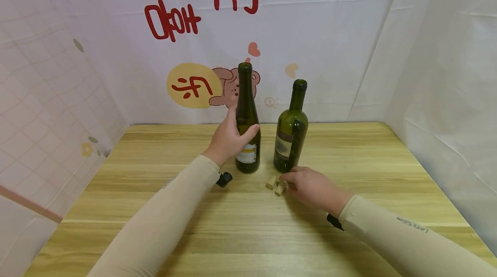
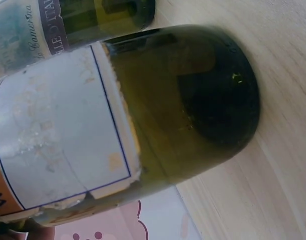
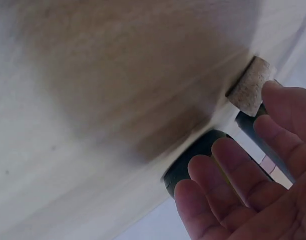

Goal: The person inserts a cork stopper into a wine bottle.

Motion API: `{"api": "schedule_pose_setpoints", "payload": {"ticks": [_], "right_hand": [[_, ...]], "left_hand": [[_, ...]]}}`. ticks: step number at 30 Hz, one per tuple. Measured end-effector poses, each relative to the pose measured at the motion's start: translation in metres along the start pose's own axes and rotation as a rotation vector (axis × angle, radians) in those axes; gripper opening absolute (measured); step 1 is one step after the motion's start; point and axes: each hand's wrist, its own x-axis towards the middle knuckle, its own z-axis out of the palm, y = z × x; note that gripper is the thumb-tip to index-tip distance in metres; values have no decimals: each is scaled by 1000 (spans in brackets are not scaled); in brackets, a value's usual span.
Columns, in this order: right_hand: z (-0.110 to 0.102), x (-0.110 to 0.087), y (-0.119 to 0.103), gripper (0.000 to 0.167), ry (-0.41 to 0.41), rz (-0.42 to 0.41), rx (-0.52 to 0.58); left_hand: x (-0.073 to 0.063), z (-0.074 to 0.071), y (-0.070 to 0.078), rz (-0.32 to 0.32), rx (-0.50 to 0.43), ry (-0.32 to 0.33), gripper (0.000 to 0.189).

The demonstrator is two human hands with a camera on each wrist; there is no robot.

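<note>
My left hand (image 1: 229, 139) grips a tall, slender green wine bottle (image 1: 246, 108), fingers behind it and thumb across its front. In the left wrist view, the bottle's worn white label (image 2: 57, 130) fills much of the picture, and the base stands at the wooden surface. Two small corks, one at the left (image 1: 271, 182) and one nearer me (image 1: 280, 189), lie in front of the bottles. My right hand (image 1: 312, 186) reaches in beside them. Seen from the right wrist, its thumb and forefinger tips are right at a cork (image 3: 253, 86), the other fingers loosely bent.
A second green wine bottle (image 1: 292, 134), shorter with broader shoulders, stands upright just right of the tall one. Both bottle mouths look uncorked. The wooden table (image 1: 233, 234) meets a white printed cloth backdrop (image 1: 334, 44) at its far edge.
</note>
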Motion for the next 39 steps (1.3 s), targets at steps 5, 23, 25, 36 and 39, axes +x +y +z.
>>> {"api": "schedule_pose_setpoints", "payload": {"ticks": [5, 23, 25, 36, 39], "right_hand": [[4, 2, 1, 29, -14, -5, -16], [5, 8, 1, 16, -31, -68, -30], [6, 9, 1, 17, -39, -62, -29], [-4, 9, 3, 24, -33, -5, 14], [-10, 9, 3, 22, -17, 12, 18]], "left_hand": [[-1, 1, 0, 7, -2, 7, 80], [-1, 3, -3, 43, -13, 18, 73], [0, 3, -3, 42, -10, 19, 73], [0, 3, -3, 35, 0, 18, 71], [0, 3, -3, 30, 0, 18, 72]]}}
